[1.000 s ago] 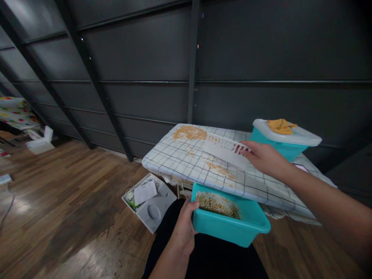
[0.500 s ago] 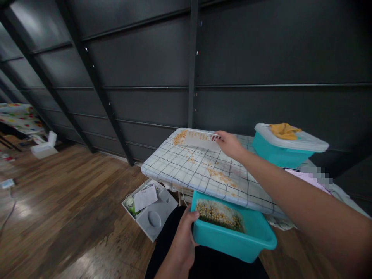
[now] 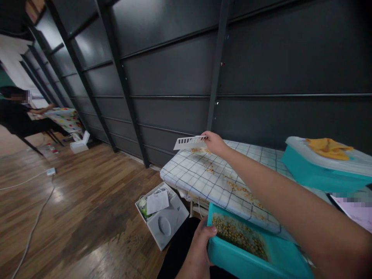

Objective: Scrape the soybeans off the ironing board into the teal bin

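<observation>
Fingers (image 3: 207,134) hold slotted white panel (image 3: 185,144) and teal bin (image 3: 232,256).

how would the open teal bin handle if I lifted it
The open teal bin seems stiff, its walls standing straight. Its loose grains may spill if tipped, being uncovered. They lie toward your left hand, so that end may feel heavier.

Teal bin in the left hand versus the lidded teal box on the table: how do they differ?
The teal bin is open, with yellow grains showing inside; the teal box is covered by a white lid. The left hand grips the bin by one end, while the box stands on the table with an orange cloth on its lid. Both have teal bodies.
</observation>
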{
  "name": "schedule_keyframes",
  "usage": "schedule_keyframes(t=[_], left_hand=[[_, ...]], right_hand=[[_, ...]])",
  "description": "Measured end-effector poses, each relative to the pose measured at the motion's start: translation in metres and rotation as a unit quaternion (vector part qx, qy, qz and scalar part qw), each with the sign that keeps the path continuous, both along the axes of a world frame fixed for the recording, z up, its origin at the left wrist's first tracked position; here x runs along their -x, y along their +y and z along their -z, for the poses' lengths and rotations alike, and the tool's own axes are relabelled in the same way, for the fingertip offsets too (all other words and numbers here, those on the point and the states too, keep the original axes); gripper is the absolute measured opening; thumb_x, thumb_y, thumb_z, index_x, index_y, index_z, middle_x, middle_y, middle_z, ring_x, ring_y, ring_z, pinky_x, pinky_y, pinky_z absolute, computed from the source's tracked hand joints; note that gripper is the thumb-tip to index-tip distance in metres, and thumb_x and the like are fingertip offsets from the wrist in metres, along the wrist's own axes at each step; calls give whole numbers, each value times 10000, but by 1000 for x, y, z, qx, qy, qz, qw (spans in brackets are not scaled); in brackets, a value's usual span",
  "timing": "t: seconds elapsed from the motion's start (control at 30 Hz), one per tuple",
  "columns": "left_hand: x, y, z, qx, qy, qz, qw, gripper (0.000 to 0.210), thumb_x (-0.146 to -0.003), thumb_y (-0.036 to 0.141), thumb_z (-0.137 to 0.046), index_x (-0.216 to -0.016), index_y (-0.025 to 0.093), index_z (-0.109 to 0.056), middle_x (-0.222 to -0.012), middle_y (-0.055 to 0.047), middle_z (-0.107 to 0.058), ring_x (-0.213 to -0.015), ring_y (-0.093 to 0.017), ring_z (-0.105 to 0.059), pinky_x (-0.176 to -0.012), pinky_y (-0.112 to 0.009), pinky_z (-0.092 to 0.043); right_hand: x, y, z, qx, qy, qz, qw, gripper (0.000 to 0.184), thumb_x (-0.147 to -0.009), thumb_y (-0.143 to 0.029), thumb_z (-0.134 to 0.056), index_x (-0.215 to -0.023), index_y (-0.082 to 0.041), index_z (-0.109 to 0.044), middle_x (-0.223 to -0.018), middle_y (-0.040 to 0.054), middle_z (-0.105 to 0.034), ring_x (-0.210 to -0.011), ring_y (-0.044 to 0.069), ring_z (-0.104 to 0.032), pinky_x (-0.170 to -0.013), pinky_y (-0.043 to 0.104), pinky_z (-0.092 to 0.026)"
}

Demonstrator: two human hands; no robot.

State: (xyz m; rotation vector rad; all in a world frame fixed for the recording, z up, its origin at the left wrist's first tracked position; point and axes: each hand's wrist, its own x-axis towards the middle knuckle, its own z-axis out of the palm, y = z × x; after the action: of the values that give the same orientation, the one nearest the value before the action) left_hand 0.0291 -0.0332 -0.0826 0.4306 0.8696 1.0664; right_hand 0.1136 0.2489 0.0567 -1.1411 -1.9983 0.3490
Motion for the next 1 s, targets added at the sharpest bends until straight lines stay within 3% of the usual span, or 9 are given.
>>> schedule_keyframes(t=[0.17,0.43,0.53,0.67,1.0], left_hand=[[5,8,16,-17,-46,-1,999,877,-607,512,-716,-1394,201,-490,-1173,-123,-693,-1079,-365,-618,-755,-381,-498],[3,12,11,-31,-109,-22,993,777,-576,440,-759,-1286,175,-590,-1123,-135,-711,-1091,-380,-622,-848,-412,-483],[0,14,12,-20,-120,-30,992,806,-511,429,-776,-1259,175,-616,-1121,-137,-710,-1076,-393,-624,-856,-424,-480],[2,14,12,-25,-113,-20,993,793,-552,424,-771,-1286,177,-597,-1106,-125,-716,-1067,-380,-632,-853,-414,-479],[3,19,16,-33,-107,-21,993,757,-556,457,-782,-1243,179,-626,-1096,-124,-720,-1127,-377,-607,-870,-411,-490]], right_hand=[[17,15,10,10,-12,-4,1000,264,-813,-70,-457,-929,-178,-669,-978,64,-712,-931,202,-627,-819,300,-465],[13,35,28,36,-33,-13,999,248,-771,-42,-527,-914,-194,-659,-973,54,-727,-929,214,-639,-831,307,-468],[6,36,27,53,-46,-28,997,196,-749,-78,-614,-885,-209,-668,-953,51,-734,-921,227,-647,-832,318,-476],[-6,32,20,78,-65,-56,993,158,-705,-135,-696,-841,-215,-683,-895,48,-743,-890,244,-661,-811,336,-499],[-45,13,12,84,-93,-66,990,98,-713,-103,-629,-725,-199,-643,-794,7,-707,-808,193,-639,-737,279,-480]])
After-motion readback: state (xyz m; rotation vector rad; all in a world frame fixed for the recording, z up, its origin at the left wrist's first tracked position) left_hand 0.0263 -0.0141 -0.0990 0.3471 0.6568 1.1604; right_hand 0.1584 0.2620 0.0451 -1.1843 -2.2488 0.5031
